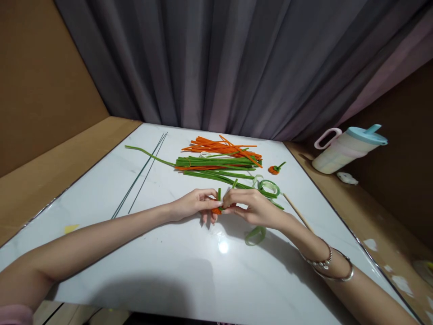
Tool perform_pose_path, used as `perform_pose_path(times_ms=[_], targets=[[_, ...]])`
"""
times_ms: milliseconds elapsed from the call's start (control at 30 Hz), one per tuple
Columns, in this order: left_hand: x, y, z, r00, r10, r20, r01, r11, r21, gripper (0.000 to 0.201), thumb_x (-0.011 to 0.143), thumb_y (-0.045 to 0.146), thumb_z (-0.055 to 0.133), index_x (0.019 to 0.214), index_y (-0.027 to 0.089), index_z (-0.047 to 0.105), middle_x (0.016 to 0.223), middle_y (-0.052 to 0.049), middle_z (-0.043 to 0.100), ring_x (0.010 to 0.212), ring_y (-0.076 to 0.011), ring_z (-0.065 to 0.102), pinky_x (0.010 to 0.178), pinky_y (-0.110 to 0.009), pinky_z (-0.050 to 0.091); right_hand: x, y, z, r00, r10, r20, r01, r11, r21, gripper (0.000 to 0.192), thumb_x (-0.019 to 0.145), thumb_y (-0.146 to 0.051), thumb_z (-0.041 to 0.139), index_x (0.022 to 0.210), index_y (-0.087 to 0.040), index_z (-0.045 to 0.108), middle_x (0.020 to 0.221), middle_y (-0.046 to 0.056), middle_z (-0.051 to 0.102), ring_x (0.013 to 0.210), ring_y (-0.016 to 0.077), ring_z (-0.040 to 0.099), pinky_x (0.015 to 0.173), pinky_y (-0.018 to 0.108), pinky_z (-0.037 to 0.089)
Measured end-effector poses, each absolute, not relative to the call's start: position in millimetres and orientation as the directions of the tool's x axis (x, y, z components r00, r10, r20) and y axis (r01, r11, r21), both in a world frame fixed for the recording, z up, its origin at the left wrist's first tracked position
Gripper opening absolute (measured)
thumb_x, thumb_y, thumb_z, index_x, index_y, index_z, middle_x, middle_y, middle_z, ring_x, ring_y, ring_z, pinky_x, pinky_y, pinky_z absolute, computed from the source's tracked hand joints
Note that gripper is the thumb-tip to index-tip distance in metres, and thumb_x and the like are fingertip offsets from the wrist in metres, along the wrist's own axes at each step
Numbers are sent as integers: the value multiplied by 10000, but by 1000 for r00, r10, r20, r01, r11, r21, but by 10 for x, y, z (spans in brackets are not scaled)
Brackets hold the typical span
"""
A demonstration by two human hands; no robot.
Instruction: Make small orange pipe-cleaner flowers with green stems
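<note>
Left hand (194,204) and right hand (255,205) together, pinching orange-and-green piece (216,210), near side of green bundle (216,162).
Left apparently steadies it, freeing right for its green strip (219,194).

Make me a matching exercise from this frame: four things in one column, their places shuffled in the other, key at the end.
Things
1. Orange-and-green piece
2. Lidded cup
3. Thin dark rods
4. Pile of orange sticks

Places
A. On the left side of the white table
B. Between the fingers of the left hand and right hand
C. Beyond the green bundle, towards the curtain
D. On the brown surface at the right

Pairs: 1-B, 2-D, 3-A, 4-C
</note>
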State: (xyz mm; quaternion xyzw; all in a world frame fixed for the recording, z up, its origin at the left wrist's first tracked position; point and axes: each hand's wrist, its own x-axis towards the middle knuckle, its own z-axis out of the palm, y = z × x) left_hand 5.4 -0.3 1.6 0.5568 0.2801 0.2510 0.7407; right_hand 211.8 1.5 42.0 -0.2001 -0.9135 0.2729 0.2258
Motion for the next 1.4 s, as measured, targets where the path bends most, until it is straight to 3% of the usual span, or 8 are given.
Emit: perform_pose_path(times_ms=[133,267,500,600,700,1000,1400], targets=[[57,0,11,718,683,-130,-78,264,961,228,836,340,606,793,142,504,640,-41,660,528,-113,621,440,-172,462,2094,14,375,-782,533,323,256,747,-613,122,875,-221,561,768,-164,572,752,37,608,710,143,562,658,273,479],[67,-7,18,708,695,-128,-92,270,959,230,826,345,620,821,148,501,646,-32,659,539,-118,630,431,-169,463,2073,17,365,-718,576,391,259,743,-617,106,849,-223,595,780,-171,533,853,52,570,724,136,549,660,272,487],[93,-1,36,644,757,-115,-119,248,961,284,804,393,635,844,148,497,662,-34,655,503,-121,623,395,-170,451,2038,-61,364,-627,585,515,440,811,-386,121,871,-169,499,759,-186,457,822,44,477,674,134,486,566,248,434],[93,-2,39,619,776,-117,-125,245,961,314,786,417,649,850,147,502,667,-37,651,510,-125,624,392,-170,447,2025,-96,327,-619,623,478,508,782,-361,38,882,-153,485,856,-178,498,788,34,513,647,131,496,566,243,427],[91,-1,33,603,788,-128,-126,252,960,329,777,428,656,845,148,499,659,-37,647,489,-120,613,385,-168,440,2015,-116,300,-620,647,444,533,762,-366,80,899,-141,452,899,-174,525,782,42,565,678,141,534,605,249,449],[91,-5,17,610,786,-99,-114,210,971,307,798,409,638,882,142,513,634,-25,638,472,-110,604,384,-160,439,1992,-161,298,-655,647,390,522,761,-387,193,897,-89,414,851,-146,593,817,81,603,726,156,562,650,274,472],[95,-36,-18,578,816,-12,-143,116,983,384,809,399,625,1028,213,371,637,13,644,456,-105,591,366,-142,421,2073,-56,232,-732,526,434,375,842,-387,254,855,-16,379,891,-149,592,879,96,617,800,173,559,672,293,492]])
